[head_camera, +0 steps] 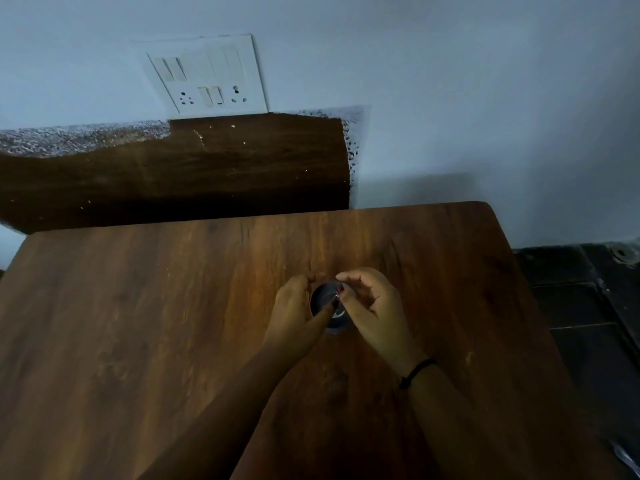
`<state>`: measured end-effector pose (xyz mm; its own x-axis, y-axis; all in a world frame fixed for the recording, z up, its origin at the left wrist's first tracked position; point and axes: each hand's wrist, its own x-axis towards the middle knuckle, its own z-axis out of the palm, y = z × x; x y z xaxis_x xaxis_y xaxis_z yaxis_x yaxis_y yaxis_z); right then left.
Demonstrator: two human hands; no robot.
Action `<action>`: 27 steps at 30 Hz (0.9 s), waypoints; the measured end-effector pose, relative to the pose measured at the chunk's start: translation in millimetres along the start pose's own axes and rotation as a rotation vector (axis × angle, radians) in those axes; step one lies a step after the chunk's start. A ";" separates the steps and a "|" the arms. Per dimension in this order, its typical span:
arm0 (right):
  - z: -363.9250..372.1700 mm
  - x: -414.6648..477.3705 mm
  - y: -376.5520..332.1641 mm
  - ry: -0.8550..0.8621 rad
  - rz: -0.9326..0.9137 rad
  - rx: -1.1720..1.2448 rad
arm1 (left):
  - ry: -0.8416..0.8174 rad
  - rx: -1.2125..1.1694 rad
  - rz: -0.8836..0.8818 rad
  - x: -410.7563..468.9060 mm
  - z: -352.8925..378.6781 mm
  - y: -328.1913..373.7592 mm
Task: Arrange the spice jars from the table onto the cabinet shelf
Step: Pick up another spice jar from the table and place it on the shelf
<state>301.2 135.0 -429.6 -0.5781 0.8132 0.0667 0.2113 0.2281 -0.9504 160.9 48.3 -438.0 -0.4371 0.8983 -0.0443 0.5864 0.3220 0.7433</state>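
One small spice jar (323, 297) with a dark round top stands on the wooden table (138, 323), seen from above near the middle. My left hand (294, 313) wraps its left side, thumb lying across the top. My right hand (374, 303) closes on its right side, fingertips pinching at the rim. Most of the jar's body is hidden between the two hands. No cabinet shelf is in view.
A dark wooden panel (207, 171) leans against the wall behind the table. A white switch and socket plate (207, 77) is on the wall above it. Dark floor tiles (588, 306) lie to the right of the table.
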 end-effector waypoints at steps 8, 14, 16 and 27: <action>9.3 -5.6 35.0 -0.120 0.302 -0.068 | -0.183 0.088 -0.033 -1.0 35.2 -38.4; 9.9 -3.8 28.5 -0.118 0.353 0.010 | -0.081 -0.086 -0.082 5.7 31.1 -33.2; 3.9 -2.4 21.7 -0.097 0.352 0.057 | -0.042 -0.184 -0.122 7.8 22.6 -33.8; -0.8 -15.3 -11.5 -0.132 0.212 0.147 | -0.014 -0.464 -0.185 8.5 -68.5 6.7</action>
<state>308.2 120.4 -419.4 -0.6332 0.7552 -0.1693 0.2273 -0.0276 -0.9734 114.4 37.6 -387.7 -0.4940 0.8436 -0.2104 0.1332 0.3126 0.9405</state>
